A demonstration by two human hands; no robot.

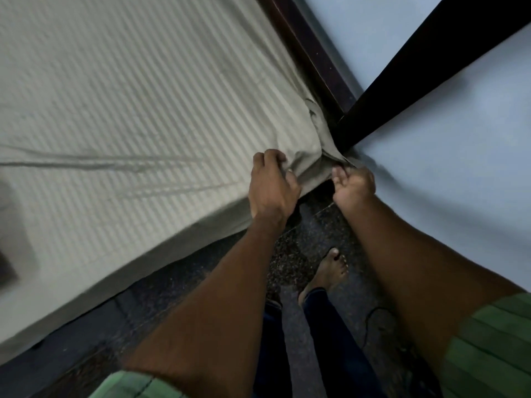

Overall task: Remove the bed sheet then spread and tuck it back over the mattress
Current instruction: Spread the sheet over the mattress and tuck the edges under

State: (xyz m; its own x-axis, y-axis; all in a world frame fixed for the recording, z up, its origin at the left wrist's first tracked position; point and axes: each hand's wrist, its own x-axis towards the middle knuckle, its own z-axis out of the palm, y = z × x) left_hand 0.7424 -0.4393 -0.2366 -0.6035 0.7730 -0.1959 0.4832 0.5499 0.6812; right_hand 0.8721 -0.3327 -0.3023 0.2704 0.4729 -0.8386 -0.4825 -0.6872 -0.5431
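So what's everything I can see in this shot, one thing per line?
bed sheet: one, pale grey-green with stripes, spread over the mattress, bunched at the near corner
bed frame: one, dark wood, along the far edge of the bed, meeting a dark post at the corner
wall: pale blue, behind and right of the bed
floor: dark speckled, beside the bed
cable: one, black, on the floor at lower right
grey object: one, blurred, on the sheet at the left edge; cannot tell what
left hand: grips the sheet at the corner
right hand: pinches the sheet's edge by the post
sleeves: two, green
legs: dark blue trousers
foot: one seen, bare, on the floor
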